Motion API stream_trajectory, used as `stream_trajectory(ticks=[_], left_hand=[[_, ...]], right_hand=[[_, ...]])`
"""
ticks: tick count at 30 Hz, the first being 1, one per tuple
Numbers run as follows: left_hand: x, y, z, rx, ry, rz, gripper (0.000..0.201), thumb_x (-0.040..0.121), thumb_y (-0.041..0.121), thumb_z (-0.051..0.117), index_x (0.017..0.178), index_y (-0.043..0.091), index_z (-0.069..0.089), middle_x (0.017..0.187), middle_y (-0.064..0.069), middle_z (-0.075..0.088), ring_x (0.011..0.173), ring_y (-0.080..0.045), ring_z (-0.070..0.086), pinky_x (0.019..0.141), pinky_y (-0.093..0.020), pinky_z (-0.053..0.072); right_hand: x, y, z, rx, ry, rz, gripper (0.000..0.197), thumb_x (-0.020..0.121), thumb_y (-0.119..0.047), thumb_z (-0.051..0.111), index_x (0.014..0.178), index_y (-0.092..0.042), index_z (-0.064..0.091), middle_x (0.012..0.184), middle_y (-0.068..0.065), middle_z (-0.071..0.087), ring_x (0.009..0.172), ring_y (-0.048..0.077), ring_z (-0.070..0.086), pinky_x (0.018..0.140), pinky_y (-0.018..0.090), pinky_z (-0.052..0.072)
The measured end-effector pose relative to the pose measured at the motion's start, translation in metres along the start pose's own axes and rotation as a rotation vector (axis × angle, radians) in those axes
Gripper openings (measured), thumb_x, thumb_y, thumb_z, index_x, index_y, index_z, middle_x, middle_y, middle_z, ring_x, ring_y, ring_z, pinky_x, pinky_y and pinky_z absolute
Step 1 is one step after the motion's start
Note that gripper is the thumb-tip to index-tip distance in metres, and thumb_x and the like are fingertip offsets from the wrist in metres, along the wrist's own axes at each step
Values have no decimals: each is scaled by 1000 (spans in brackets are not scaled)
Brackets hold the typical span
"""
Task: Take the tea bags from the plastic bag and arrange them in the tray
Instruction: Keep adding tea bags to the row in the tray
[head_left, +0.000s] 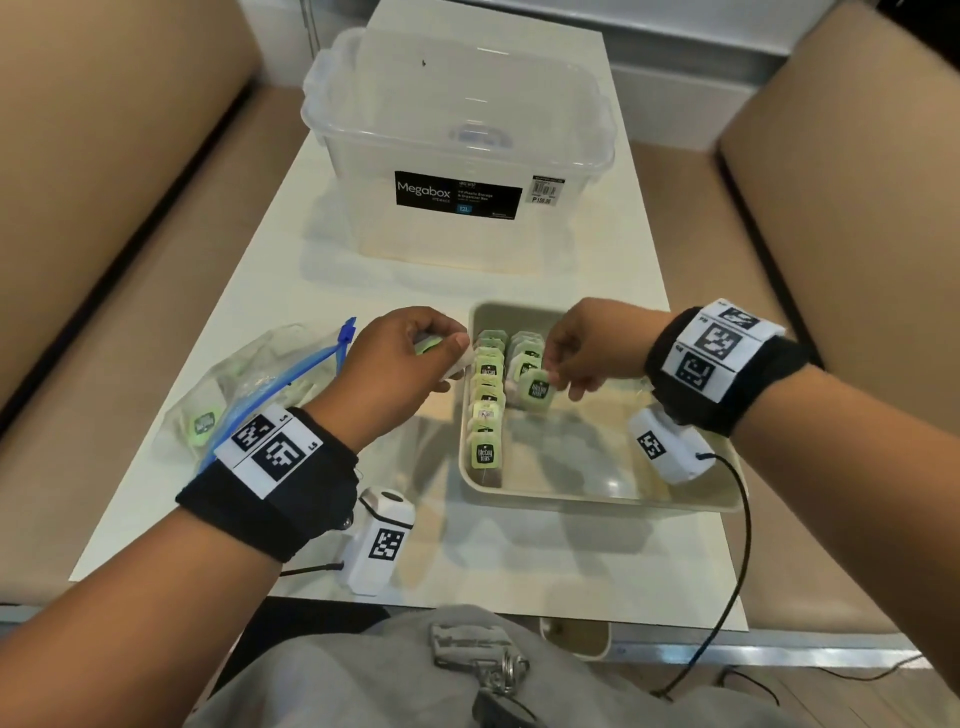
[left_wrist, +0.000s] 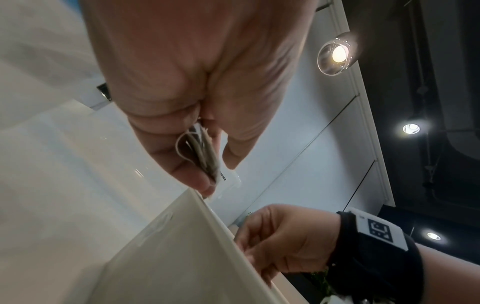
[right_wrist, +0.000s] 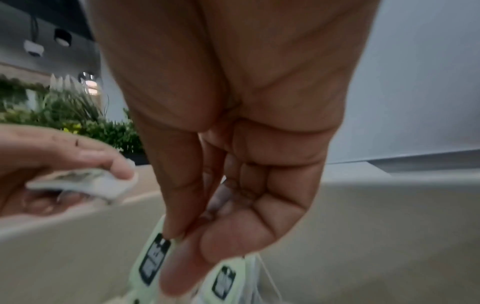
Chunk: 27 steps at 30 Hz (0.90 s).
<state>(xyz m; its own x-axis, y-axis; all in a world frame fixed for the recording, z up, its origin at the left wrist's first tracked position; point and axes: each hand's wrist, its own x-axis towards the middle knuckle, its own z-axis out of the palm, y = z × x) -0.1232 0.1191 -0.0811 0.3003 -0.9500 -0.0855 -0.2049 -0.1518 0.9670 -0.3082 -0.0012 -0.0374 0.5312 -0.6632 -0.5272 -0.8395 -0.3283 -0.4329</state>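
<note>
Seating one tea bag (head_left: 537, 391) upright in the tray (head_left: 597, 496), right hand (head_left: 589, 348) pinching it; left hand (head_left: 400, 358) clutching spare tea bags (left_wrist: 205, 158) just outside the tray, best fed singly.

The head view looks steeply down from above the near edge of the table (head_left: 426, 291), taking in both hands and the tray (head_left: 597, 499) at the near right. The left wrist view sits low and very close under the left hand (left_wrist: 197, 86), facing up along it past the tray's rim (left_wrist: 207, 209) toward ceiling lights. The right wrist view looks along the right hand (right_wrist: 233, 127) into the tray (right_wrist: 376, 216). Each wrist view also catches the other hand.
</note>
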Motion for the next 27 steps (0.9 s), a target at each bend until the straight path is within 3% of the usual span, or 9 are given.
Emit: stream_trajectory(ticks=[3,6,10,14,18,21,23,25,27], left_hand=[[-3,1,-1,-30,-2,-13,8,94,15,61,97,13,68,93,-4,69,75,-17,69,67,-31,57],[-5,0,-3,-32,-6,-19,12,94,15,60,101,10,69,95,-4,69,76,-17,70,68,-30,58],[-8,-2,-9,-50,-1,-30,13,95,15,59,103,10,68,98,-5,69,77,-17,70,69,-29,59],[-10,-3,-13,-69,3,-32,14,95,15,58,104,10,68,99,-7,69,79,-18,70,68,-27,59],[-9,-5,-15,-76,-7,-36,19,96,7,51,105,10,68,104,-9,68,79,-16,70,70,-29,60],[-10,-6,-15,-83,-46,-55,31,95,1,40,108,10,66,108,-14,66,85,-19,69,74,-32,60],[-11,-6,-14,-101,-84,-61,34,96,0,36,110,11,65,111,-17,64,88,-23,68,75,-33,60],[-11,-4,-13,-118,-111,-56,35,95,-3,35,112,11,62,113,-12,63,88,-20,68,74,-32,60],[-11,-3,-11,-133,-123,-39,32,96,-4,38,113,12,60,110,-6,63,84,-13,69,73,-30,60]], right_hand=[[13,-2,12,-92,-95,71,7,86,-7,63,86,-9,70,77,1,75,65,11,72,62,21,57],[22,-8,16,-150,-93,140,13,89,-10,60,93,-3,70,82,5,75,64,14,71,68,27,58],[33,-13,16,-175,-70,226,24,93,-17,58,100,2,70,90,11,75,83,21,73,83,36,58],[39,-13,16,-63,-10,278,22,92,-14,59,96,4,70,87,14,75,73,22,70,75,33,57],[42,-12,18,4,-4,324,18,93,-12,59,92,3,69,89,15,74,83,24,72,84,38,57],[42,-12,16,-25,7,326,15,90,-12,62,86,0,69,90,13,74,77,20,73,75,33,60],[37,-13,13,-82,8,321,21,92,-16,60,90,2,70,90,10,75,82,23,73,81,37,58],[26,-16,8,-91,68,254,23,93,-18,58,87,2,68,86,9,75,79,22,73,80,36,58],[14,-22,3,-33,153,114,21,92,-19,61,87,0,69,77,6,75,66,15,73,67,28,60]])
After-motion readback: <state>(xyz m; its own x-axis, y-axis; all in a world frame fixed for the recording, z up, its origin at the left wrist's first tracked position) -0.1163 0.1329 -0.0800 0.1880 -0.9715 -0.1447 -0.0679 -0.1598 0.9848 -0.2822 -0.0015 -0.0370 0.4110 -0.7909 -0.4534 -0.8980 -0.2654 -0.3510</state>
